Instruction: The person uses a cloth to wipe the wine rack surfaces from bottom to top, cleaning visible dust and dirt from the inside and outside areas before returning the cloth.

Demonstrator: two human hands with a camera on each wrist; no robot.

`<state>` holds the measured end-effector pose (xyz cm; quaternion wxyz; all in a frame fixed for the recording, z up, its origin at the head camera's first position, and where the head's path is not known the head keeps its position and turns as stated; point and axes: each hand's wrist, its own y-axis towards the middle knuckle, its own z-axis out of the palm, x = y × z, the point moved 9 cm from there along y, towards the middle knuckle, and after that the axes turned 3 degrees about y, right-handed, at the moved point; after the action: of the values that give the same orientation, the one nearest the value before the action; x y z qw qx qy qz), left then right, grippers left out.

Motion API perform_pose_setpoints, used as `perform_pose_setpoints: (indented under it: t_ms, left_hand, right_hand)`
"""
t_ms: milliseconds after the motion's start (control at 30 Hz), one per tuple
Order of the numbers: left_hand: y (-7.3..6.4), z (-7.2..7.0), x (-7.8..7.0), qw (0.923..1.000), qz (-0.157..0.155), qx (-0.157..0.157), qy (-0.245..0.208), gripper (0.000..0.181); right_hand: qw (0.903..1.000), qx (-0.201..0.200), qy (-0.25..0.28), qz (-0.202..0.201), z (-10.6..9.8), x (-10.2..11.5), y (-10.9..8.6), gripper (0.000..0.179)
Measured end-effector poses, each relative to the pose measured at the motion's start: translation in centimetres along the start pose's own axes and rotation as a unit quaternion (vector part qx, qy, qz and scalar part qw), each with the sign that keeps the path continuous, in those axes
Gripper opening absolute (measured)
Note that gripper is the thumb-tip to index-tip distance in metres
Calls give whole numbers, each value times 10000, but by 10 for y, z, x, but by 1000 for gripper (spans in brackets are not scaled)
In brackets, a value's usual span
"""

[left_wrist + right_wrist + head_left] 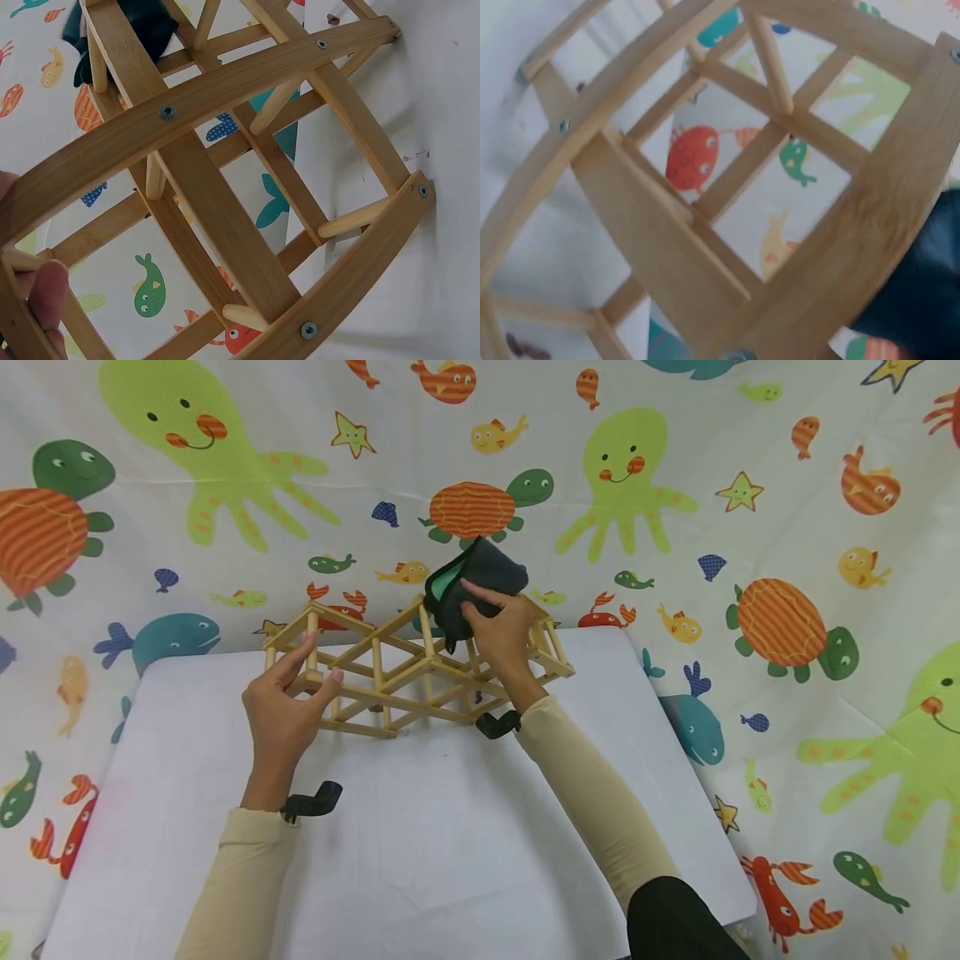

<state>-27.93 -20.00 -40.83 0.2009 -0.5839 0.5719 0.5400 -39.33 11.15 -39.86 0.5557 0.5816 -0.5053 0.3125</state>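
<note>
facing me across the whole background is a white cloth printed with sea creatures: from the head view's middle, a lime-green octopus smiles at 10 o'clock and an orange-shelled turtle swims at 3 o'clock. in front of the cloth, toward 6 o'clock, spreads a white tabletop. at the tabletop's 12 o'clock side stands a wooden lattice rack, its flat slats joined by round dowels in a zigzag outline. my beige sleeves come in next, the left sleeve from 7 o'clock, the right sleeve from 5 o'clock, with a black covering farther up that right arm. my left hand holds the rack at its 9 o'clock end, thumb and fingers bent around the wood. my right hand pinches a dark fabric pouch from the pouch's 5 o'clock side, my grip narrowed on the fabric. the pouch sits tilted at the rack's 1 o'clock, its green lining showing toward 9 o'clock; i cannot tell whether it touches the wood. smaller yet, a black wrist mount juts from my left wrist toward 3 o'clock. smallest are the metal screws set in the slats.
</note>
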Motion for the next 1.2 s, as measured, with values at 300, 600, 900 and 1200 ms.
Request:
perform_pose_setpoints:
  t_ms: [300,600,900,1200]
  left_hand:
    - [1,-2,11,10000,25,-67,-43,56]
    - [3,2,29,9995,63,-4,-321,57]
    - [1,4,26,9987,169,65,-468,57]
    - [1,2,27,9993,120,-37,-360,57]
  right_hand:
    - [9779,1787,-890,616,17,-4,-4,26]
    - [9952,840,353,343,3,1,-3,29]
    - [9789,1912,714,135,5,16,-4,27]
    - [9456,2998,647,-1084,68,81,-1,30]
